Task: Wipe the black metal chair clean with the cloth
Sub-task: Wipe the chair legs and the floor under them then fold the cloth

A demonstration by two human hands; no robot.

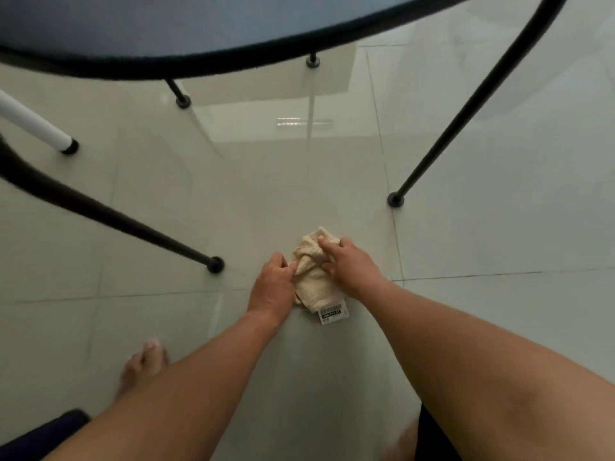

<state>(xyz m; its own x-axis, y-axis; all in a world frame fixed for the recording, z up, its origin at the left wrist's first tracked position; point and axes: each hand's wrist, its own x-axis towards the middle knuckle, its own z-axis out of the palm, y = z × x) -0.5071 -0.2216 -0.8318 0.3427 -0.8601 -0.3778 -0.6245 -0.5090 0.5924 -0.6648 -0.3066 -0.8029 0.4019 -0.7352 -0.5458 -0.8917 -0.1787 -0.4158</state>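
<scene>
A: How is the light?
B: Soft, even and fairly bright. The glossy floor tiles (pixel 466 327) mirror a pale window patch with a small streak of glare (pixel 301 121) near the top centre.
A: Shadows?
B: Faint and diffuse; none hard-edged.
A: Sharpness?
B: Slightly soft all over. The chair seat (pixel 166 24) at the top is smeared, and its legs (pixel 479 98) bow outward from wide-angle distortion at the edges.

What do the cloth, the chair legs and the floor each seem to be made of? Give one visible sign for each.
Cloth: soft woven cotton-like fabric, cream; it crumples and carries a printed tag.
Chair legs: thin black tubes, probably painted metal, matte, with round feet.
Floor: glossy pale tile, likely ceramic; grout lines and reflections show.
</scene>
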